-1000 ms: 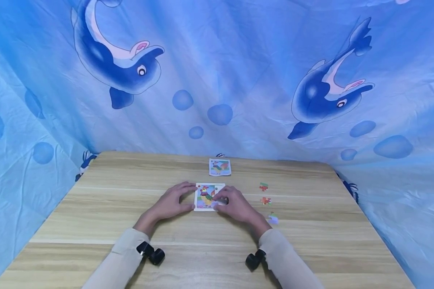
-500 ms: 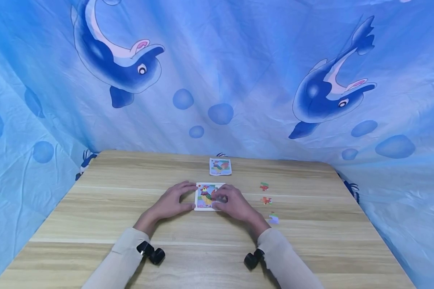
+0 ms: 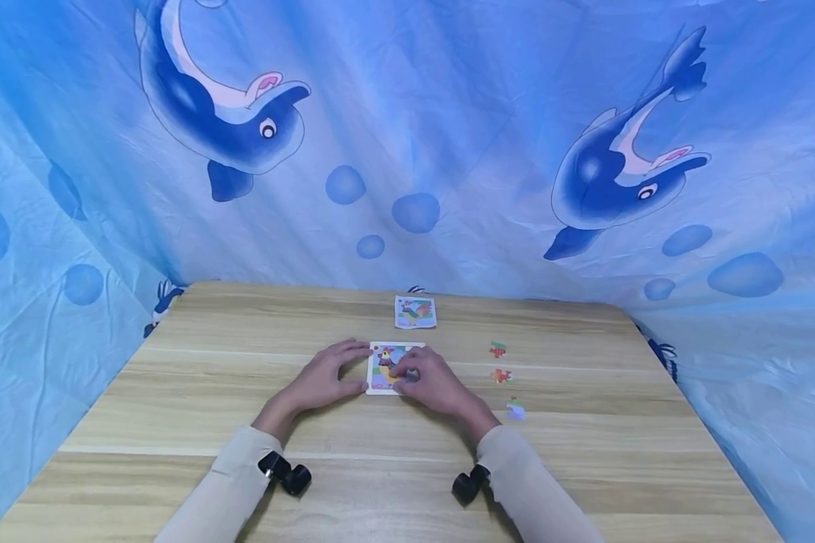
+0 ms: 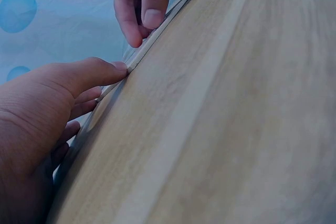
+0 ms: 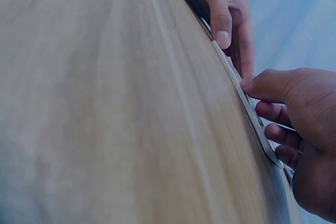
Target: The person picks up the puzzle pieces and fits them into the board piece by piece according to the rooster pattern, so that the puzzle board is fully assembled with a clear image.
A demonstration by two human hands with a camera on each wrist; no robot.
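Left hand (image 3: 322,379) holds puzzle (image 3: 383,369); right hand (image 3: 436,381), grip unclear; 3 loose pieces (image 3: 502,375), head view only.

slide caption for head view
Left hand touches a square white-framed rooster puzzle, right hand over it, loose multicoloured jigsaw pieces on the wood-grain table.

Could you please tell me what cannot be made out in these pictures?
Head view: the right hand hides part of the rooster puzzle; whether it pinches a piece is unclear.
Head view: the loose pieces look too small for fine detail.
Wrist views: the edge-on angle hides the puzzle's picture.
Head view: the bottom edge cuts off the sleeves.
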